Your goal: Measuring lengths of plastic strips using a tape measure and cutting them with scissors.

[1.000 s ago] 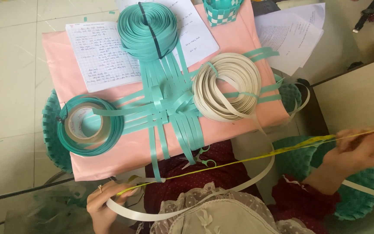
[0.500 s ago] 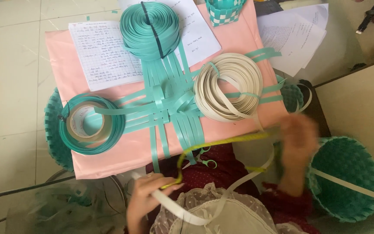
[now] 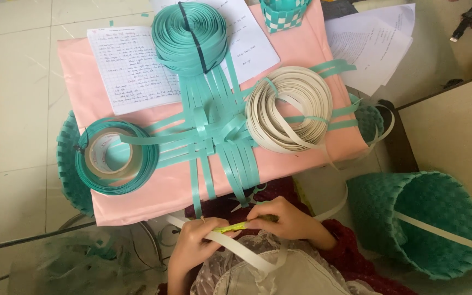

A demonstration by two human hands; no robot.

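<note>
The left hand (image 3: 192, 240) and the right hand (image 3: 279, 218) are meeting close together just below the near edge of the pink counter (image 3: 165, 188), over the person's lap. Both hands are pinching a short stretch of yellow measuring tape (image 3: 230, 228) between them, and the left hand is also gripping a cream plastic strip (image 3: 241, 254) that is lying right under the tape and curving off past the lap on both sides. On the counter, a flat mat of woven teal strips (image 3: 214, 142) is lying in the middle, its loose ends hanging over the near edge just above the hands. A big teal coil (image 3: 189, 35) is sitting at the far side, a cream coil (image 3: 288, 106) to the right of the mat, and a thinner teal coil (image 3: 113, 155) around a roll of brown tape (image 3: 95, 158) to the left. A sheet of handwritten paper (image 3: 127, 71) is lying under the far coil. On the floor to the right, a woven teal basket (image 3: 416, 224) is lying on its side.
</note>
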